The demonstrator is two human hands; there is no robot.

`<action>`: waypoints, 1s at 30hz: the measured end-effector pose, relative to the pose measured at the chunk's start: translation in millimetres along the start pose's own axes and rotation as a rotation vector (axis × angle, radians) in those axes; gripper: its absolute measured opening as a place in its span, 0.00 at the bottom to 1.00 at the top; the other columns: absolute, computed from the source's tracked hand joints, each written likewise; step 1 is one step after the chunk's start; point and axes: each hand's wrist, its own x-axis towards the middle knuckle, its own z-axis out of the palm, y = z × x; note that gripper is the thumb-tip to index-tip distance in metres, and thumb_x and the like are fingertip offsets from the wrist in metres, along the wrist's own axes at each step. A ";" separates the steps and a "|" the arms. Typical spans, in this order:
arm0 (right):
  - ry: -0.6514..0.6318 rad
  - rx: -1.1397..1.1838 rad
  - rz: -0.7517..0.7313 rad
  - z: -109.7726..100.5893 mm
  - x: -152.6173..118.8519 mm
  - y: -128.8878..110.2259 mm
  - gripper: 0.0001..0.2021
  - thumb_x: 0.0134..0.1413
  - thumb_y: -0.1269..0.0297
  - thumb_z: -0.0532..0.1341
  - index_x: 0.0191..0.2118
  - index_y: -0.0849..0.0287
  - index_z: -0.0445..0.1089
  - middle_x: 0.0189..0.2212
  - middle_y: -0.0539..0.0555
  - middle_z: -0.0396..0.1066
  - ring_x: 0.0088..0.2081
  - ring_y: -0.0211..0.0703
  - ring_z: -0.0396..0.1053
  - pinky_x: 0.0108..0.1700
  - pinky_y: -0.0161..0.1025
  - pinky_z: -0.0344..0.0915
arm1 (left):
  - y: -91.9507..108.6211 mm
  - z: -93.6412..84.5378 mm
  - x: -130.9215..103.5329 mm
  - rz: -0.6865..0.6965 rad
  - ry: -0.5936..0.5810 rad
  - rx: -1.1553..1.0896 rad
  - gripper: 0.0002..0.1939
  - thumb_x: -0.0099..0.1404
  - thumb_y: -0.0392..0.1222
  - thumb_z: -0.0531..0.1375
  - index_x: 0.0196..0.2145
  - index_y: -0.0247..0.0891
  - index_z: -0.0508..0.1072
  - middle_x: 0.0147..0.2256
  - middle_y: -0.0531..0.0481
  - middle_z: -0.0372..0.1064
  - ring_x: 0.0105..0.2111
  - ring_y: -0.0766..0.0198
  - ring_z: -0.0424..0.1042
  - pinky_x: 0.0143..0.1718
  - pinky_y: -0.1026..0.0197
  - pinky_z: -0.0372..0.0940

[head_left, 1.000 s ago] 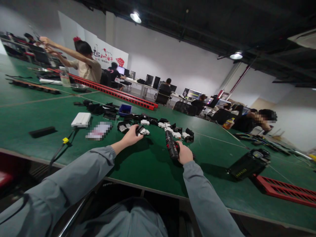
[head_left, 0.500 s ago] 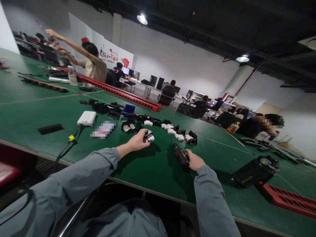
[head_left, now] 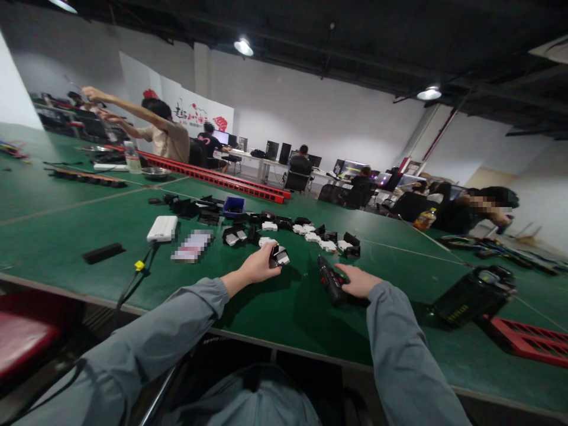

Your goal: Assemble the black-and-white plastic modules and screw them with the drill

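My left hand [head_left: 257, 265] is closed around a small black-and-white plastic part [head_left: 280, 257], held just above the green table. Its thumb and fingers grip the part from the left, and the palm hides some of it. To the right, a black cordless screwdriver [head_left: 332, 283] with red marks lies on the table, its tip pointing away from me. Beside its handle is my right hand [head_left: 360, 280], fingers stretched out and at most touching it. Beyond both hands, white parts [head_left: 328, 245] and black holders [head_left: 351, 244] form a loose row.
A blue bin [head_left: 234, 206] stands behind the parts. At left are a white box [head_left: 162, 229] with a cable, a blurred-out flat item [head_left: 192, 246] and a black strip [head_left: 103, 253]. A dark canister [head_left: 473, 296] and red slotted frame [head_left: 532, 340] lie at right. Several people sit beyond.
The view has shifted slightly. My left hand has turned the part so its white inside shows more. My right hand's fingers have loosened from around the screwdriver handle.
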 end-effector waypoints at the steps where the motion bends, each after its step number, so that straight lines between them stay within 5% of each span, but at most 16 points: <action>1: 0.030 -0.004 -0.005 0.5 4.7 -11.6 0.26 0.35 0.72 0.67 0.48 0.59 0.72 0.48 0.63 0.70 0.50 0.60 0.66 0.53 0.54 0.60 | -0.3 2.4 1.5 0.006 0.007 0.005 0.40 0.55 0.49 0.62 0.62 0.42 0.51 0.56 0.41 0.60 0.49 0.49 0.70 0.47 0.52 0.66; 4: 0.275 -0.002 -0.109 11.7 22.3 -54.6 0.27 0.45 0.70 0.62 0.55 0.57 0.66 0.60 0.62 0.57 0.61 0.62 0.53 0.61 0.57 0.50 | -1.9 12.7 8.7 0.039 0.025 0.023 0.39 0.56 0.48 0.62 0.62 0.40 0.51 0.57 0.38 0.60 0.53 0.48 0.67 0.51 0.51 0.64; 8: 0.603 0.075 -0.320 45.6 39.7 -105.4 0.21 0.51 0.73 0.55 0.53 0.60 0.66 0.52 0.62 0.63 0.55 0.54 0.58 0.59 0.51 0.57 | -5.7 27.1 21.2 0.116 0.032 0.053 0.37 0.56 0.47 0.61 0.60 0.39 0.52 0.55 0.38 0.62 0.54 0.50 0.65 0.55 0.49 0.61; 13: 0.517 0.109 -0.493 86.6 33.2 -125.0 0.18 0.50 0.74 0.55 0.48 0.59 0.69 0.50 0.61 0.65 0.53 0.53 0.61 0.56 0.51 0.60 | -8.1 37.3 32.9 0.172 0.023 0.146 0.28 0.60 0.43 0.58 0.56 0.36 0.56 0.50 0.36 0.64 0.49 0.50 0.68 0.51 0.48 0.62; 20: 0.467 0.170 -0.495 99.9 30.6 -122.9 0.16 0.49 0.75 0.56 0.45 0.58 0.69 0.49 0.60 0.65 0.51 0.53 0.62 0.56 0.52 0.61 | -0.5 53.5 58.1 0.182 -0.048 0.315 0.09 0.65 0.40 0.53 0.43 0.41 0.64 0.45 0.42 0.66 0.47 0.53 0.66 0.49 0.50 0.60; 30: 0.468 0.210 -0.422 108.0 39.5 -108.4 0.11 0.49 0.76 0.57 0.38 0.57 0.67 0.44 0.58 0.66 0.48 0.50 0.63 0.53 0.49 0.63 | 0.0 64.6 77.5 0.196 0.079 0.457 0.14 0.64 0.37 0.53 0.48 0.41 0.65 0.51 0.38 0.62 0.56 0.47 0.56 0.54 0.44 0.53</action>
